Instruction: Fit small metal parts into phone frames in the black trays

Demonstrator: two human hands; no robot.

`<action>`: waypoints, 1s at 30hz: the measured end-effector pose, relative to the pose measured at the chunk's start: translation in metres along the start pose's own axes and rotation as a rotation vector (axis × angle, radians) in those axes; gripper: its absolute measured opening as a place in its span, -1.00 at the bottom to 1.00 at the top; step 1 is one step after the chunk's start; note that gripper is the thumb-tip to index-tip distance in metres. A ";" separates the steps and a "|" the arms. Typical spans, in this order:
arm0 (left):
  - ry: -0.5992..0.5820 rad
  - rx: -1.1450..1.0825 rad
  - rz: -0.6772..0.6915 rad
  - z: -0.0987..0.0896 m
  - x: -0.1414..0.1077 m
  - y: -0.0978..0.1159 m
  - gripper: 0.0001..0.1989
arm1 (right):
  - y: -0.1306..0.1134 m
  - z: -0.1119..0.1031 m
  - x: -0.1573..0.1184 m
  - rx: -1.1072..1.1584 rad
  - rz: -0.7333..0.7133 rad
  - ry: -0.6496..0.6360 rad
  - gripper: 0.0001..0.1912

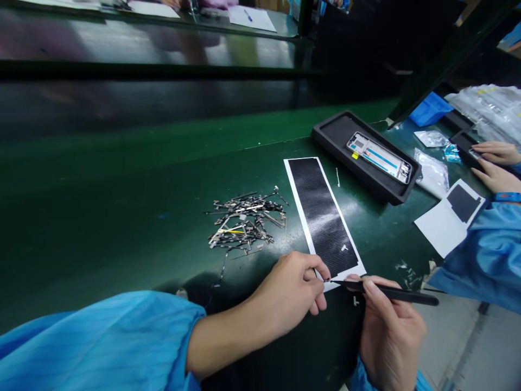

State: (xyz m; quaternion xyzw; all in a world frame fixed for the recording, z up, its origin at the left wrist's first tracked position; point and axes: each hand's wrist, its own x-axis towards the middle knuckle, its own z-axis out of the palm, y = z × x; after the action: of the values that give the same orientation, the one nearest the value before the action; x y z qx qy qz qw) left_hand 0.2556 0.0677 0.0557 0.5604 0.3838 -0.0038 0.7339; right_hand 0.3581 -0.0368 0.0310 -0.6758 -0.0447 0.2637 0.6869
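Observation:
My left hand (291, 290) is closed in a pinch at the near end of a white-edged sheet with a black ribbed face (319, 209). A tiny dark part, too small to name, shows at its fingertips. My right hand (391, 320) grips black tweezers (401, 294), whose tips point left and meet the tiny part at the left fingers. A small white piece (344, 247) lies on the sheet. Left of the sheet is a loose heap of thin flex cables (246, 220), dark and silvery.
Behind the sheet, a black foam tray (331, 133) holds a phone frame (380, 157). At right, a co-worker's hands (496, 163) are beside clear plastic bags (433, 168) and a white sheet with a black patch (442, 233). Small scraps (407, 274) lie near the table's right edge.

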 end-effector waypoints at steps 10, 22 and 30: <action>-0.015 0.025 0.027 0.000 -0.002 -0.002 -0.82 | -0.001 0.001 -0.001 -0.049 -0.042 0.001 -0.75; -0.026 0.011 0.043 -0.002 0.000 -0.005 -0.82 | -0.002 0.000 0.000 -0.069 -0.049 -0.020 -0.75; -0.032 0.009 0.032 0.000 -0.001 -0.002 -0.83 | 0.001 -0.001 0.000 -0.079 -0.076 -0.044 -0.78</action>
State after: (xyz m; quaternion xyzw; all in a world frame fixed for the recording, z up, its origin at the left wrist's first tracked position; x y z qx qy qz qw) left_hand 0.2540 0.0667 0.0544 0.5696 0.3632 -0.0027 0.7373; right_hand 0.3580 -0.0381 0.0304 -0.6940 -0.0959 0.2503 0.6682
